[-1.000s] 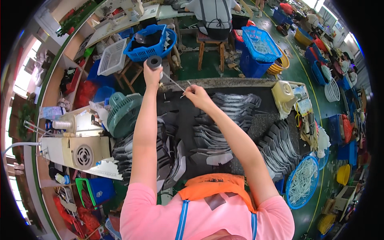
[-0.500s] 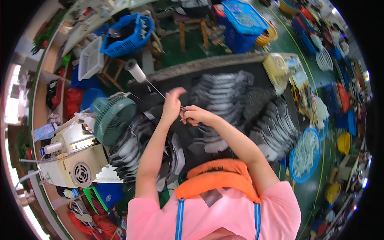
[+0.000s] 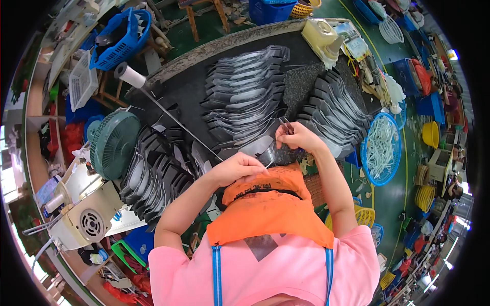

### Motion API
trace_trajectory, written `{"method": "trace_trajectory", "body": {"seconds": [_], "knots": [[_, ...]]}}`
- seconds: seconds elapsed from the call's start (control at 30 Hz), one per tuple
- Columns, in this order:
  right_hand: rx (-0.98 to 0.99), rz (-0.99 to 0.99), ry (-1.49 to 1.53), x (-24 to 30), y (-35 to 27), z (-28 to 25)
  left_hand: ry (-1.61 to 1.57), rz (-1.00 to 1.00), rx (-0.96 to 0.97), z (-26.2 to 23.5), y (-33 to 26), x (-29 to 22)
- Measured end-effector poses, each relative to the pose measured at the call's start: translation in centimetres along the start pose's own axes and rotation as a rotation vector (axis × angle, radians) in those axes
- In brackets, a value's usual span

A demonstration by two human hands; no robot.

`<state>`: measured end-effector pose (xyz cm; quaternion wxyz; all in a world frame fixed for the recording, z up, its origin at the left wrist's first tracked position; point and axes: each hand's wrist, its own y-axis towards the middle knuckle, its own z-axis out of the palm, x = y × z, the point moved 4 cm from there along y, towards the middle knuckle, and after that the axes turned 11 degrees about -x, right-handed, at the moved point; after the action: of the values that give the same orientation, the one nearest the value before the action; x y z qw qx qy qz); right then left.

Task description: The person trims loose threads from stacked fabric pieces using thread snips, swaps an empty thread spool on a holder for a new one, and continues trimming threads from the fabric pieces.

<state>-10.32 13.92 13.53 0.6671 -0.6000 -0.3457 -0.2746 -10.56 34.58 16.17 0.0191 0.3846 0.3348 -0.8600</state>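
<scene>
In front of my orange apron, my left hand is closed in a pinch on a white strip. The strip runs tautly back to a white roll at the table's far left, and a short end pokes out past my fingertips. My right hand is closed round scissors, whose dark blades point up and away; the fingers hide most of the handles. Beyond my hands, overlapping grey-black shaped pieces lie in a long row. Another row of such pieces fans out at right.
More dark pieces are stacked at left, beside a green fan and a cream sewing machine. A yellowish machine or container stands at the far right table corner. A blue basket of white strips stands right of the table.
Both hands have come nearer my body and apart from each other, the right one moving rightward with the scissors. A longer stretch of strip now shows between roll and left hand. The view has shifted.
</scene>
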Motion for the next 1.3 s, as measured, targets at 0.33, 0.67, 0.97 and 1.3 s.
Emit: {"method": "trace_trajectory", "body": {"seconds": [0.33, 0.67, 0.97, 1.3], "knots": [[0.056, -0.393, -0.089, 3.6, 5.0, 3.5, 0.575, 0.384, -0.573, -8.4, 4.6, -4.0], [-0.519, -0.514, -0.661, 1.3, 10.6, -1.8, 0.387, 0.389, -0.753, -14.0, 8.2, -2.4], [-0.753, -0.758, -0.982, -0.7, 11.9, -2.6, 0.980, 0.252, -1.086, -15.1, 9.2, -1.7], [-0.955, -0.736, -0.919, 3.9, 10.2, -2.6, 1.249, 0.215, -1.232, -17.2, 5.3, -4.3]]}}
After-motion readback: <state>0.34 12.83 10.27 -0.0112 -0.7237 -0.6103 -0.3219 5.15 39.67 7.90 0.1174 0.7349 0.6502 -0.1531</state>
